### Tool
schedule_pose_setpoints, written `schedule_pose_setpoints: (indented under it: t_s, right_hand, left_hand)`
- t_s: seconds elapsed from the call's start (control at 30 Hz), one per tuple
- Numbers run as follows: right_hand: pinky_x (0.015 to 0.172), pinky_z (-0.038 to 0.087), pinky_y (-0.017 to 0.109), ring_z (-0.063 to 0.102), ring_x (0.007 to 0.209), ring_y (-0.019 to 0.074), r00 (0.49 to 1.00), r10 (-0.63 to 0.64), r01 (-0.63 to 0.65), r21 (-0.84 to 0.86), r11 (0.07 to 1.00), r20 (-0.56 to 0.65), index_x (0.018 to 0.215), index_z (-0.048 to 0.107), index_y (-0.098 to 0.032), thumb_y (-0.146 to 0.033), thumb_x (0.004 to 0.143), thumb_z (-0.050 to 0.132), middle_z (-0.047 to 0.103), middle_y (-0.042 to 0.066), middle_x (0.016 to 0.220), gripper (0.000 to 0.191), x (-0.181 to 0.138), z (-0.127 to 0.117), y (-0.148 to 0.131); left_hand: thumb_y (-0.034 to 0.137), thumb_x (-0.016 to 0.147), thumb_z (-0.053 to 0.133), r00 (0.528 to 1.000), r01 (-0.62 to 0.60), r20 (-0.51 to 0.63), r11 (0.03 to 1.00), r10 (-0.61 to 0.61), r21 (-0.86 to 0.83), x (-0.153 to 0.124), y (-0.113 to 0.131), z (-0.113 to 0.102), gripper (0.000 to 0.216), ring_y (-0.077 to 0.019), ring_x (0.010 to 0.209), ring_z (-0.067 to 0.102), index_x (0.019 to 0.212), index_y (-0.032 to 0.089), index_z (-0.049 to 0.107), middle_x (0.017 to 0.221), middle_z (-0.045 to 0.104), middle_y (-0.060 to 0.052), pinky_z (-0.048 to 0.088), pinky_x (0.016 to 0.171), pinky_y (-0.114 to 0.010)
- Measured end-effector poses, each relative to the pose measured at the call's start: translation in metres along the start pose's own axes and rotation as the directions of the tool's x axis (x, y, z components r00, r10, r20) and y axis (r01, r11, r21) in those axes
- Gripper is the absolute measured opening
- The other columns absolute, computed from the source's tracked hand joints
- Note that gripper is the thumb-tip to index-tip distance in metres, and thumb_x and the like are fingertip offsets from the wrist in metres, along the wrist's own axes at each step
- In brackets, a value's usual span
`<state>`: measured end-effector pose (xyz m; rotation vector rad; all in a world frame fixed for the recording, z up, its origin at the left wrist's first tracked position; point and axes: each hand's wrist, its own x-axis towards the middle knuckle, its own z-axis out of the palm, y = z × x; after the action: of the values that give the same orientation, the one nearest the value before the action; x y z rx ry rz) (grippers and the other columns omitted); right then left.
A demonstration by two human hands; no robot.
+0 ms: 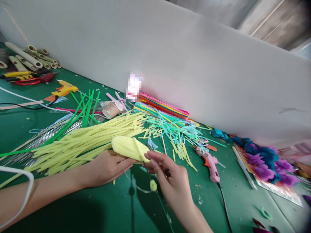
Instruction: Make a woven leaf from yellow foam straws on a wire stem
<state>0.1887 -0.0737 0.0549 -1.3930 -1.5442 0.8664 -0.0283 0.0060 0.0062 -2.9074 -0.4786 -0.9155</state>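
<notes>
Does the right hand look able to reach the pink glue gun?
Probably yes: the pink glue gun lies to the right of the right hand, with nothing tall seeming to stand between. That hand is busy at the pale yellow piece, so it would likely need freeing first.

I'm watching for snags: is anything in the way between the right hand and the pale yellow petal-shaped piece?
Nothing visible is. The right hand appears to touch the petal-shaped piece at its right end, and the left hand holds it. The small yellow lump is lower, outside that contact.
</notes>
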Motion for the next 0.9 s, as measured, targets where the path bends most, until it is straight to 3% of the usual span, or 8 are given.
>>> schedule_pose_setpoints:
  t_s: [0.23,0.47,0.77,0.83,0.9]
  right_hand:
    - [0.065,0.065,0.026,0.076,0.078,0.0181,0.993,0.032,-0.019,0.117,0.993,-0.116,0.11,0.066,-0.022,-0.033,0.093,0.061,0.077,0.006,0.099,0.021,0.009,-0.024,-0.012]
    - [0.061,0.065,0.028,0.076,0.074,0.0198,0.95,0.009,-0.008,0.004,1.0,-0.313,0.108,0.068,-0.021,-0.035,0.09,0.065,0.078,0.008,0.093,0.023,0.011,-0.052,-0.023]
    - [0.059,0.062,0.032,0.073,0.065,0.0195,0.867,0.009,-0.067,-0.099,0.993,-0.498,0.108,0.068,-0.021,-0.041,0.09,0.063,0.077,0.008,0.089,0.027,0.015,-0.071,-0.024]
    - [0.063,0.062,0.037,0.073,0.071,0.0219,0.859,-0.033,-0.081,-0.2,0.976,-0.511,0.11,0.067,-0.021,-0.04,0.091,0.061,0.076,0.01,0.096,0.028,0.016,-0.073,-0.019]
    - [0.075,0.06,0.045,0.071,0.089,0.0273,0.849,-0.178,-0.061,-0.426,0.903,-0.498,0.113,0.066,-0.022,-0.039,0.09,0.061,0.072,0.012,0.111,0.028,0.018,-0.072,-0.013]
  left_hand:
    - [0.017,0.1,0.038,0.986,0.046,0.164,0.998,-0.038,-0.044,-0.007,-0.004,0.0,0.025,-0.0179,0.074,0.069,0.116,0.014,0.057,0.091,0.072,-0.007,0.053,0.064,-0.027]
    - [0.019,0.099,0.044,0.983,0.061,0.177,0.998,-0.055,-0.031,-0.011,-0.007,0.006,0.018,-0.0178,0.073,0.067,0.109,0.017,0.059,0.088,0.07,-0.005,0.05,0.064,-0.028]
    - [0.02,0.1,0.044,0.993,0.084,0.086,0.993,-0.077,-0.078,-0.011,-0.007,0.005,0.02,-0.014,0.069,0.066,0.104,0.017,0.063,0.083,0.069,-0.006,0.051,0.065,-0.022]
    - [0.02,0.099,0.044,0.992,0.087,0.094,0.994,-0.081,-0.069,-0.01,-0.007,0.004,0.02,-0.014,0.069,0.066,0.103,0.016,0.063,0.082,0.069,-0.006,0.051,0.065,-0.022]
    - [0.02,0.099,0.044,0.993,0.083,0.092,0.994,-0.077,-0.068,-0.009,-0.007,0.003,0.02,-0.014,0.067,0.065,0.101,0.017,0.063,0.081,0.069,-0.006,0.051,0.065,-0.022]
